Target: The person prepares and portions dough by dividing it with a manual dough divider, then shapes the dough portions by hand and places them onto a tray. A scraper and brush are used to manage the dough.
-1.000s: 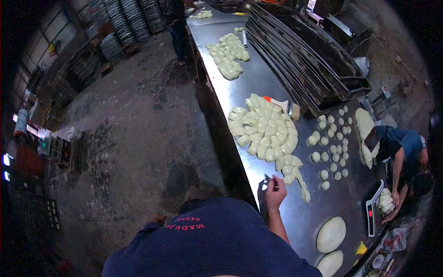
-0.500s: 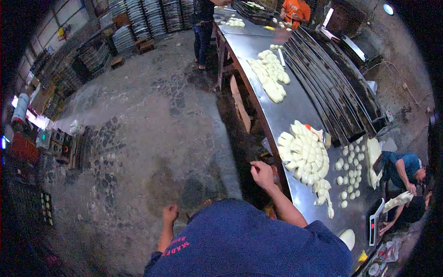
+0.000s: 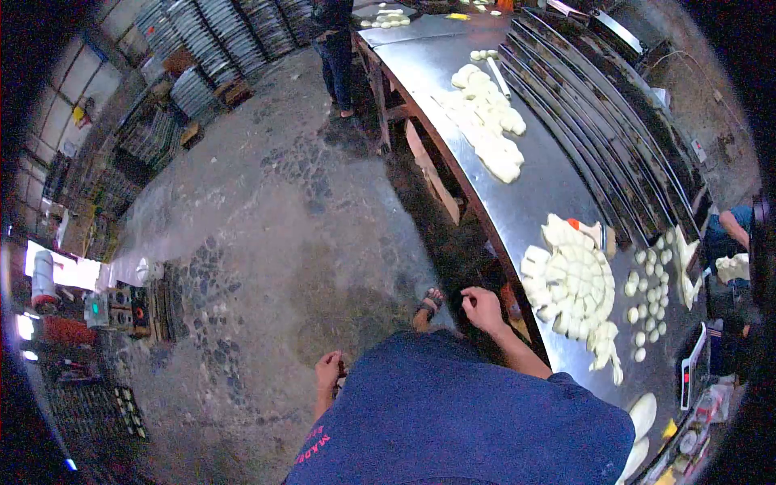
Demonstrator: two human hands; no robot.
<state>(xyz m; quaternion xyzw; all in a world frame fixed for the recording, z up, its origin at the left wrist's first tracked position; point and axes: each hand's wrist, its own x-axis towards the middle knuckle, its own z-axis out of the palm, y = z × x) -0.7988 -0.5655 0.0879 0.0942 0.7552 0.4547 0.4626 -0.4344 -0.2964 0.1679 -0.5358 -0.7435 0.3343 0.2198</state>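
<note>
Over the stone floor, my left hand (image 3: 329, 369) hangs low beside my navy shirt, its fingers curled in and no object showing in them. My right hand (image 3: 482, 308) is raised near the edge of the metal table (image 3: 420, 61), loosely closed with nothing visible in it and not touching the tabletop. Nearest to it on the table lies a round spread of cut dough pieces (image 3: 574, 283), with a ragged dough strip (image 3: 603, 346) trailing from it. Small dough balls (image 3: 651, 291) sit further right. Another heap of dough (image 3: 489, 121) rests farther up the table.
Long dark trays (image 3: 578, 129) line the table's far side. A scale (image 3: 692, 368) stands at the right. A person (image 3: 335, 61) stands at the table's far end; a co-worker's arm (image 3: 731, 229) shows at right. Stacked metal trays (image 3: 214, 48) fill the back, and a plank (image 3: 432, 171) leans under the table.
My view has shifted, so the table sits further right and the far end is partly cut off. My sandalled foot has come into view. Both hands stay curled.
</note>
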